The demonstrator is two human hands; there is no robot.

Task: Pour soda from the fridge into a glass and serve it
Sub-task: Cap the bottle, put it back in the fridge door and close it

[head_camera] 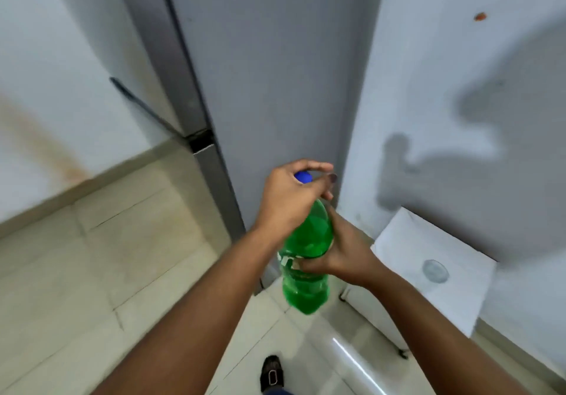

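A green soda bottle (306, 241) with a blue cap (303, 177) hangs in the air in front of the grey fridge (269, 73), whose door is closed. My right hand (340, 250) wraps the bottle's middle at the label. My left hand (291, 198) sits over the neck, fingers curled around the blue cap. An empty clear glass (435, 271) stands on a small white table (413, 241) to the right, against the wall.
White walls stand to the left and right of the fridge. The floor (92, 256) is pale tile. My dark shoe (271, 373) shows at the bottom. The table's thin legs (401, 353) reach the floor near my right forearm.
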